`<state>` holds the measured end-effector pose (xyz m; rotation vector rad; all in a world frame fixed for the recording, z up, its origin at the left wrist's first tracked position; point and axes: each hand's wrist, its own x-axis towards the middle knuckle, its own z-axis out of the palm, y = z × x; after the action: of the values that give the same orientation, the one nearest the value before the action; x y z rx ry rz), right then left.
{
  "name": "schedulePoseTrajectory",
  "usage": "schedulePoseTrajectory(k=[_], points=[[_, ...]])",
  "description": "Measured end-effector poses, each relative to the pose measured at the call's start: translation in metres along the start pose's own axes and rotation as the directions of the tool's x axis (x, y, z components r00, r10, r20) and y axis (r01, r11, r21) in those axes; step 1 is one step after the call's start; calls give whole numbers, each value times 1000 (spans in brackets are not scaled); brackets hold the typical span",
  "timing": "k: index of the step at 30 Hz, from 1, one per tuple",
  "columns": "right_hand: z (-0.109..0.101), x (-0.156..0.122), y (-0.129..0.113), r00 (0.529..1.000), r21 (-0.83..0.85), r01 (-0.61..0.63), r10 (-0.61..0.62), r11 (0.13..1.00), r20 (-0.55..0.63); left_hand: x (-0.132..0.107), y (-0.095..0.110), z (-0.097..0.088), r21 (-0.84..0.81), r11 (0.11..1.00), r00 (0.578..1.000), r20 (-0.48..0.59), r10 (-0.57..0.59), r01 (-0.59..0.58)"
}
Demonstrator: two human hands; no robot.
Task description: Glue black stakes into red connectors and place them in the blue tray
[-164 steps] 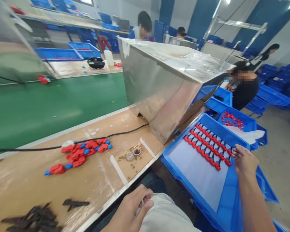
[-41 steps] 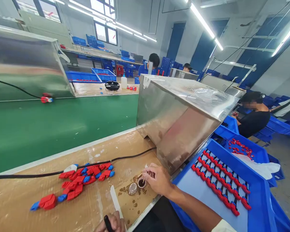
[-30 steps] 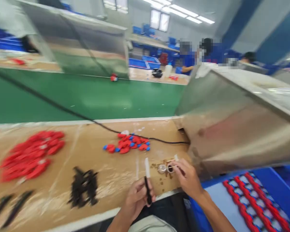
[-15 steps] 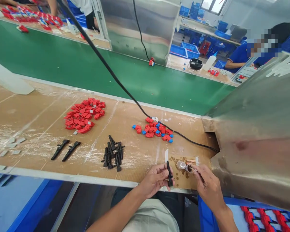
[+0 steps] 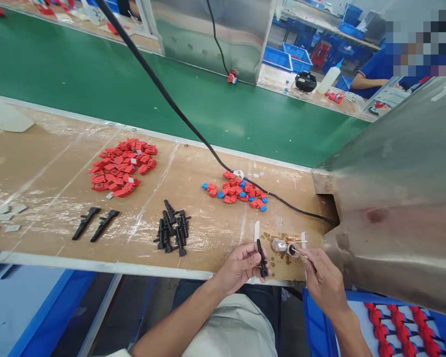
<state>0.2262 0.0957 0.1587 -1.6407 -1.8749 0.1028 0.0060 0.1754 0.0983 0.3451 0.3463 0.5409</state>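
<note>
Both hands have come to the near edge of the workbench [image 5: 208, 233] since the earliest frame, when the right was at the blue tray [image 5: 314, 317] and the left lay over the lap. With the left hand [image 5: 241, 267] as hub, a green belt [image 5: 282, 129] crosses from eleven to one beyond the bench. At two, a metal box [image 5: 390, 193] walls off that end; the tray, bearing rows of red parts, sits at four. A black cable [image 5: 152, 79] slants down from eleven, passes over a red-and-blue heap [image 5: 232, 191] at twelve and enters the box's notch. A red heap [image 5: 119, 176] lies at ten, black pieces [image 5: 180, 237] nearer along that line. The left fingers grip one black stick-like part [image 5: 262, 260], narrow end toward twelve. Near two, a small jar [image 5: 290, 250] stands beside a clear cap [image 5: 279, 245]; the right hand [image 5: 324, 277] pinches a thin stick [image 5: 296, 252] at its mouth.
</note>
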Motion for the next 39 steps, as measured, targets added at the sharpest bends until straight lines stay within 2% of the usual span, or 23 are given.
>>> schedulePoseTrajectory(k=[4, 6, 10, 13, 15, 17, 18, 19, 25, 29, 31, 33, 34, 36, 38, 39], points=[[2, -2, -2, 993, 64, -110, 112, 992, -37, -2, 1, 2, 7, 1000, 1000, -9, 3, -3], [3, -2, -3, 973, 128, -217, 225, 968, -54, -3, 1, 3, 12, 1000, 1000, -14, 6, -6], [8, -7, 1, 875, 249, -430, 468, 868, -122, -3, 2, 3, 24, 1000, 1000, -6, 4, -3], [10, -11, 6, 795, 315, -516, 582, 797, -170, -2, 1, 3, 22, 1000, 1000, -8, 3, -3], [10, -12, 9, 685, 481, -584, 715, 654, -140, -2, 1, 3, 23, 1000, 1000, -12, -1, 2], [10, -11, 10, 568, 654, -603, 822, 457, -50, -1, 1, 3, 31, 1000, 1000, -13, -7, 8], [9, -11, 10, 526, 715, -594, 850, 368, 0, -1, 1, 4, 35, 999, 1000, -12, -9, 10], [9, -10, 10, 505, 751, -584, 862, 307, 40, -1, 1, 4, 39, 999, 1000, -11, -9, 9], [5, -7, 6, 472, 821, -567, 844, 70, 253, -2, 1, 9, 57, 998, 1000, -6, 11, -11], [1, -4, 0, 464, 836, -549, 830, -4, 309, -1, -5, 16, 36, 999, 1000, -19, 19, -18], [-2, -5, -10, 477, 850, -524, 844, 50, 245, 1, -8, 21, 18, 1000, 999, -36, 24, -24], [-5, -9, -24, 535, 842, -493, 839, 218, 96, 3, -10, 25, 1, 1000, 998, -53, 29, -29], [-6, -13, -32, 587, 809, -479, 810, 340, 7, 4, -11, 26, -6, 1000, 998, -59, 29, -29], [-9, -21, -46, 724, 684, -434, 679, 587, -123, 4, -11, 29, -12, 1000, 997, -67, 25, -26], [-10, -29, -55, 856, 537, -328, 486, 777, -179, 4, -11, 32, -13, 1000, 997, -69, 20, -21], [-10, -32, -58, 904, 474, -264, 387, 840, -182, 3, -11, 33, -14, 1000, 997, -69, 19, -20]])
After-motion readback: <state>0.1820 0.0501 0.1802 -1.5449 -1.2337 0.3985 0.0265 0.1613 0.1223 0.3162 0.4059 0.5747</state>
